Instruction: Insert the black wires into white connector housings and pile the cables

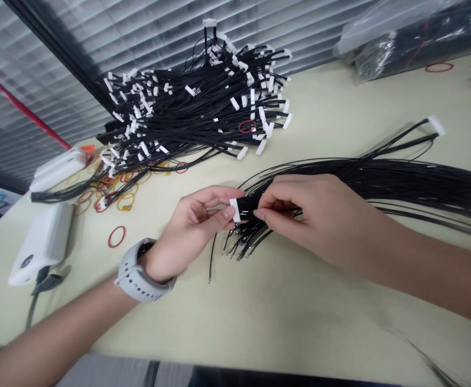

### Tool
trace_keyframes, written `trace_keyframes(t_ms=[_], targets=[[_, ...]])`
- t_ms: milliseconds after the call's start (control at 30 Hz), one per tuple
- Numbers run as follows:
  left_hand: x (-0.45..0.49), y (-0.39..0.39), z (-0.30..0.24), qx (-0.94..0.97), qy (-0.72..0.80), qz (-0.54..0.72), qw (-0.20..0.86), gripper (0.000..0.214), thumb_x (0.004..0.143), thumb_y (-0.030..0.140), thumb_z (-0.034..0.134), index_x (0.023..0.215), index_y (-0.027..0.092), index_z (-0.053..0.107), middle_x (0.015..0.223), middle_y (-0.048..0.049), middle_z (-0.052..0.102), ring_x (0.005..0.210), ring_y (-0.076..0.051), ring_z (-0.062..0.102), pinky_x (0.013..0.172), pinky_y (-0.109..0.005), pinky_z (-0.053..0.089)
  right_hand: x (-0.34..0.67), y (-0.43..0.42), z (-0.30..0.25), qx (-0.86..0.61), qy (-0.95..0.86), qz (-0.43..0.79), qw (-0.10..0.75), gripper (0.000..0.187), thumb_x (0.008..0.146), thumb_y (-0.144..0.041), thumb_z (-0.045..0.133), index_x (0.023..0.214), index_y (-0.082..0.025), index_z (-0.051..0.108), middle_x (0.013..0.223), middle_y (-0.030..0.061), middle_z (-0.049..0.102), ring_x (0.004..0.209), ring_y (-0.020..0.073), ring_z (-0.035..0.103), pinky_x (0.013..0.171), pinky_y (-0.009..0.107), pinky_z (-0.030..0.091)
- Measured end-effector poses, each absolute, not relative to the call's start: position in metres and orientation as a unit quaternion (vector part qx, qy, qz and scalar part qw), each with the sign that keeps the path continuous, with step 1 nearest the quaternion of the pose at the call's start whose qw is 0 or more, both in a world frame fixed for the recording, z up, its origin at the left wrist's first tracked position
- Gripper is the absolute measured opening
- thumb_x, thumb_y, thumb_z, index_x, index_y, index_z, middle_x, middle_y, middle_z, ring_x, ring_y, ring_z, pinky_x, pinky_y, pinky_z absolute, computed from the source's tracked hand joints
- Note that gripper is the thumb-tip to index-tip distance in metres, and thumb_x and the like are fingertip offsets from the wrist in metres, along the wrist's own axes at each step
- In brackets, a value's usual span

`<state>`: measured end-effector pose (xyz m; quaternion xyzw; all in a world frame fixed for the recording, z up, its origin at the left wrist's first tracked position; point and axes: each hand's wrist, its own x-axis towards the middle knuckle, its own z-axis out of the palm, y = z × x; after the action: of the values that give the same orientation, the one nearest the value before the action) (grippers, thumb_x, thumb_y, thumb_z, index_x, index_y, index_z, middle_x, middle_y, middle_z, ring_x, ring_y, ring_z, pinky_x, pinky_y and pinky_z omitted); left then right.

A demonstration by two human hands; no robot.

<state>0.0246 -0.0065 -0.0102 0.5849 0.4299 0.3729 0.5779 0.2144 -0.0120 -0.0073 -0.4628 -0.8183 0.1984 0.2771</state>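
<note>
Between thumb and fingers, my left hand [197, 228] pinches a white connector housing [235, 210]. Black wires run into the housing from the right. Just beside it, my right hand [308, 212] is closed in a pinch on a black wire close behind the connector; the exact strand is partly hidden by the fingers. Under both hands lies a thick bundle of black wires [413, 180], its small metal terminal ends fanned out below the connector. Another white connector [437, 125] with black wires rests across the top of the bundle.
A large heap of black cables with white connectors [195, 102] lies at the back. Red and yellow rubber bands [116, 236] are scattered at left, near a white box-shaped device [44, 244] with a cord. A plastic-wrapped bundle [421, 43] lies back right, by the blinds.
</note>
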Motion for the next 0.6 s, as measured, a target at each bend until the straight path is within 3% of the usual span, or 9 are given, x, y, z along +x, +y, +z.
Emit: trace_keyframes(t_ms=[600], targets=[[0.0243, -0.0083, -0.0103, 0.607, 0.432, 0.368, 0.556, 0.017, 0.078, 0.014, 0.062, 0.094, 0.018, 0.065, 0.078, 0.0007, 0.062, 0.064, -0.006, 0.056, 0.060, -0.013, 0.049, 0.2124, -0.0135, -0.0078, -0.457, -0.833, 0.171, 0.262, 0.017, 0.081, -0.020, 0.049, 0.070, -0.018, 0.062, 0.068, -0.0032, 0.056, 0.054, 0.0070, 0.040, 0.050, 0.023, 0.026]])
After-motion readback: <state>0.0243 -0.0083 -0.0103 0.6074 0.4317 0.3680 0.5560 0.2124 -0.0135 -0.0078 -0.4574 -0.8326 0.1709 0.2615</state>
